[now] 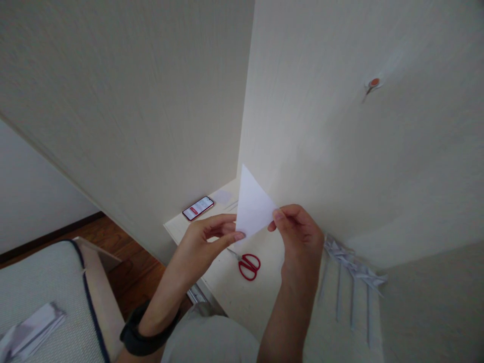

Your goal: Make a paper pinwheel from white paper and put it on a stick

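Note:
A white paper triangle [252, 204] is held up in front of the wall corner by both hands. My left hand [206, 242] pinches its lower left corner between thumb and fingers. My right hand [298, 239] pinches its right corner. Below them, red-handled scissors [247, 264] lie on the white table [234, 287]. A black band sits on my left wrist [141, 333].
A phone [198, 207] with a red case lies at the table's far end by the wall. Several folded white paper pieces [353, 267] lie in a row along the table's right side. A mattress [41, 292] with folded paper [28, 333] is at lower left, over wooden floor.

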Available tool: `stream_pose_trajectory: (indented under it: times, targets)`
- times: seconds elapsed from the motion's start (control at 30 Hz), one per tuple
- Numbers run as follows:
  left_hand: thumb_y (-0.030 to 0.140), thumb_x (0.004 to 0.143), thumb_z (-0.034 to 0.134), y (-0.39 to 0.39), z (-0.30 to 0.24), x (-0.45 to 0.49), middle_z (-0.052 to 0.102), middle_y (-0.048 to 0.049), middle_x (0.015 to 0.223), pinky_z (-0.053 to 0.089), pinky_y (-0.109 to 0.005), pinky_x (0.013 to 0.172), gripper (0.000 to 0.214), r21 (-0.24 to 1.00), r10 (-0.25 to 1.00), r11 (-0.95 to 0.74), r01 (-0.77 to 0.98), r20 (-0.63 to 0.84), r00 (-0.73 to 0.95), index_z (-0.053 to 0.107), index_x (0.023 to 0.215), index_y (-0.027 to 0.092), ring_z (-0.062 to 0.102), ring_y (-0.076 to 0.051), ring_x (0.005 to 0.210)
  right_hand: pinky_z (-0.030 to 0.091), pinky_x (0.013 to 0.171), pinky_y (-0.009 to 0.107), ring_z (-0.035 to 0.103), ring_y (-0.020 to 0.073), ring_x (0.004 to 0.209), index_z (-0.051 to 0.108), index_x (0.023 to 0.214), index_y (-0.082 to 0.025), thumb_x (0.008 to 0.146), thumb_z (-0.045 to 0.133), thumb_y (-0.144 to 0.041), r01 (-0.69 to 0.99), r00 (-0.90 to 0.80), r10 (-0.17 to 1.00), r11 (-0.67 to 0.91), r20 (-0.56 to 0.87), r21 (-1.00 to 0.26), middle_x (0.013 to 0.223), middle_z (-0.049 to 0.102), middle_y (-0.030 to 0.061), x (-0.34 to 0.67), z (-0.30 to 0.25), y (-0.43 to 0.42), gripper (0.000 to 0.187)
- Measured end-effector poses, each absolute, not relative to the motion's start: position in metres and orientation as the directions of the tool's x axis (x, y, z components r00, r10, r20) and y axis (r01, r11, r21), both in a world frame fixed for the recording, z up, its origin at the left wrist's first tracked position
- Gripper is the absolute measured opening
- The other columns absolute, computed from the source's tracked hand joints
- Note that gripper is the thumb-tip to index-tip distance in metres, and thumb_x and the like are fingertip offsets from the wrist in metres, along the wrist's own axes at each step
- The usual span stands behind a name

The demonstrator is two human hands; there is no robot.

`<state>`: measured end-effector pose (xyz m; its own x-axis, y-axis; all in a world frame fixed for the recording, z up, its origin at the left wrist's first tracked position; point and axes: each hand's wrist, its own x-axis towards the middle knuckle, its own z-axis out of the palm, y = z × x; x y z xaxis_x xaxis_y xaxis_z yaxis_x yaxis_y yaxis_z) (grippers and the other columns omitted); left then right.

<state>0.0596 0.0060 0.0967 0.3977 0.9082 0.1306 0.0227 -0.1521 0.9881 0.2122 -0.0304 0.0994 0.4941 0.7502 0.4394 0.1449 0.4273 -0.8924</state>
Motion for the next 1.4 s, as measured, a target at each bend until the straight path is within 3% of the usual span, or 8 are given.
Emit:
stream_pose_trajectory:
  times: [0.13,0.23,0.37,0.63,0.8,0.97,1.17,1.4]
  targets:
    - [0.032,0.066,0.076,-0.004,0.099,0.061,0.068,-0.0068,0.104,0.052,-0.032,0.077,0.068,0.946,0.936,-0.282,0.162,0.234,0.263,0.052,0.129,0.021,0.063,-0.019,0.084,0.040,0.057,0.023,0.052,0.0099,0.055,0.055,0.066,-0.018,0.080,0.064,-0.025,0.143,0.490,0.758,0.417,0.430,-0.898,0.057,0.054,-0.0053,0.204,0.096,-0.027,0.018]
    - [0.031,0.069,0.074,-0.013,0.099,0.066,0.064,-0.0061,0.108,0.052,-0.032,0.073,0.085,0.913,0.936,-0.321,0.253,0.265,0.232,0.031,0.142,0.025,0.062,-0.017,0.080,0.039,0.056,0.023,0.050,0.0097,0.056,0.054,0.065,-0.018,0.078,0.066,-0.026,0.126,0.485,0.759,0.430,0.434,-0.894,0.058,0.052,-0.0056,0.197,0.094,-0.026,0.020]
    - [0.027,0.076,0.068,-0.015,0.097,0.068,0.061,-0.0046,0.109,0.052,-0.028,0.071,0.074,0.918,0.927,-0.328,0.222,0.268,0.261,0.033,0.141,0.027,0.060,-0.013,0.075,0.037,0.055,0.021,0.047,0.0088,0.056,0.052,0.063,-0.018,0.076,0.069,-0.024,0.075,0.460,0.765,0.473,0.452,-0.878,0.058,0.049,-0.0062,0.196,0.091,-0.027,0.022]
    - [0.029,0.078,0.066,-0.006,0.099,0.057,0.061,-0.0061,0.114,0.052,-0.024,0.069,0.054,0.978,0.872,-0.152,-0.143,0.201,0.446,0.050,0.129,0.024,0.062,-0.014,0.079,0.038,0.055,0.020,0.047,0.0088,0.058,0.052,0.064,-0.019,0.074,0.070,-0.022,0.011,0.396,0.780,0.524,0.485,-0.852,0.063,0.050,-0.0054,0.209,0.088,-0.027,0.020]
    - [0.032,0.081,0.060,-0.010,0.103,0.058,0.068,-0.0039,0.100,0.049,-0.026,0.076,0.027,0.970,0.930,-0.232,-0.077,0.244,0.274,0.067,0.105,0.022,0.062,-0.018,0.087,0.040,0.058,0.020,0.049,0.0095,0.060,0.050,0.065,-0.019,0.075,0.069,-0.025,0.041,0.400,0.803,0.466,0.442,-0.884,0.062,0.051,-0.0050,0.217,0.085,-0.031,0.022]
    - [0.029,0.083,0.056,-0.013,0.099,0.061,0.068,-0.0015,0.084,0.048,-0.025,0.074,0.017,0.965,0.962,-0.256,-0.053,0.260,0.090,0.069,0.091,0.022,0.060,-0.020,0.089,0.043,0.063,0.023,0.053,0.0119,0.067,0.050,0.068,-0.019,0.079,0.064,-0.029,0.097,0.360,0.859,0.353,0.364,-0.931,0.067,0.053,-0.0029,0.223,0.084,-0.035,0.021]
    - [0.032,0.079,0.063,-0.010,0.097,0.064,0.064,0.0003,0.068,0.045,-0.022,0.052,0.019,0.984,0.956,-0.129,-0.124,0.157,0.247,0.067,0.092,0.019,0.058,-0.014,0.060,0.046,0.069,0.027,0.058,0.0155,0.077,0.056,0.083,-0.021,0.081,0.062,-0.030,0.229,0.307,0.883,0.294,0.356,-0.928,0.080,0.062,0.0005,0.223,0.088,-0.036,0.010]
    - [0.035,0.081,0.062,-0.008,0.091,0.066,0.067,-0.0027,0.080,0.044,-0.019,0.054,0.024,0.988,0.935,-0.113,-0.105,0.142,0.326,0.068,0.092,0.015,0.055,-0.011,0.063,0.047,0.064,0.026,0.058,0.0150,0.074,0.059,0.086,-0.022,0.080,0.062,-0.026,0.223,0.251,0.891,0.327,0.379,-0.918,0.081,0.063,-0.0002,0.215,0.089,-0.038,0.009]
